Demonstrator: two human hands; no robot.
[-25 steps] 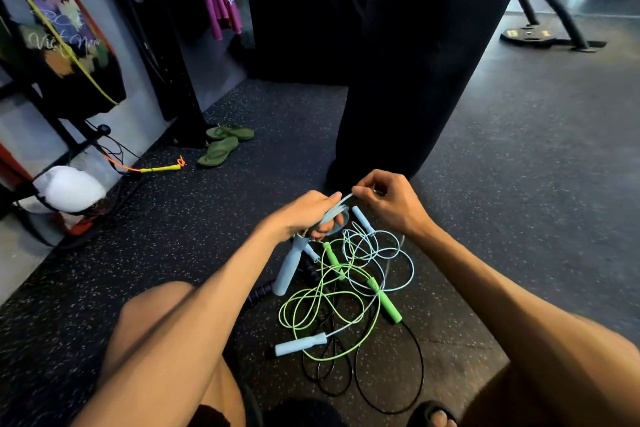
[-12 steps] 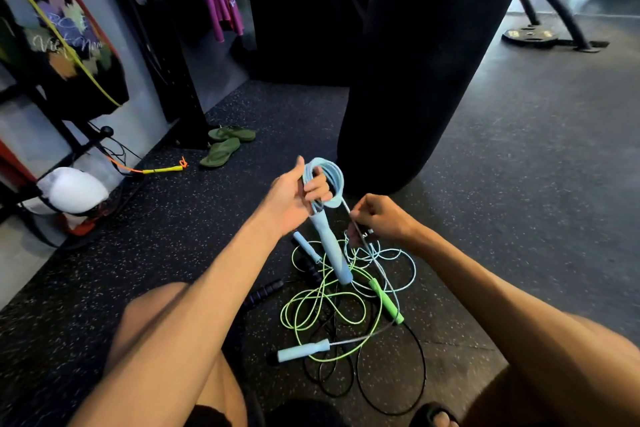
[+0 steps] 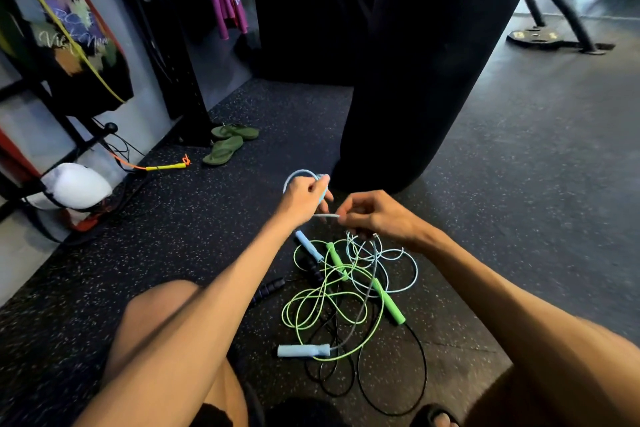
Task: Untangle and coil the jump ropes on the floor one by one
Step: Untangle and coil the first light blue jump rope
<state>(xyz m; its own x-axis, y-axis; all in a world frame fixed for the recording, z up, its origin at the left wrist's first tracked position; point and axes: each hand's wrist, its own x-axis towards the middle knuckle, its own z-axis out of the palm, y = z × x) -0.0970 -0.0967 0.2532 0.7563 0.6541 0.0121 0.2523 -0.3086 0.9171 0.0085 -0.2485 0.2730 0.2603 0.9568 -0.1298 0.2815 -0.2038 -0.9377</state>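
Observation:
My left hand [image 3: 304, 196] grips a small coil of light blue jump rope [image 3: 300, 174], lifted above the floor. My right hand [image 3: 375, 215] pinches the same cord just to the right; a short taut stretch runs between the hands. Under them lies a tangle on the rubber floor: a lime green rope [image 3: 325, 302] with green handles [image 3: 389, 302], a black rope [image 3: 391, 388] with dark handles [image 3: 268, 288], and loose pale blue loops [image 3: 398, 263]. One blue handle [image 3: 304, 350] lies near my knees, another [image 3: 309, 246] just below my left wrist.
A black punching bag [image 3: 426, 55] hangs right behind the hands. Green sandals [image 3: 228, 144] and a yellow-orange rope handle [image 3: 166, 167] lie at the left by a black rack [image 3: 162, 45]. A white bag [image 3: 78, 185] sits far left. My bare knees [image 3: 162, 319] flank the tangle.
My left hand has turned and dropped slightly, so the blue handle no longer hangs from it. My right hand has risen to meet it and now draws the cord level between them.

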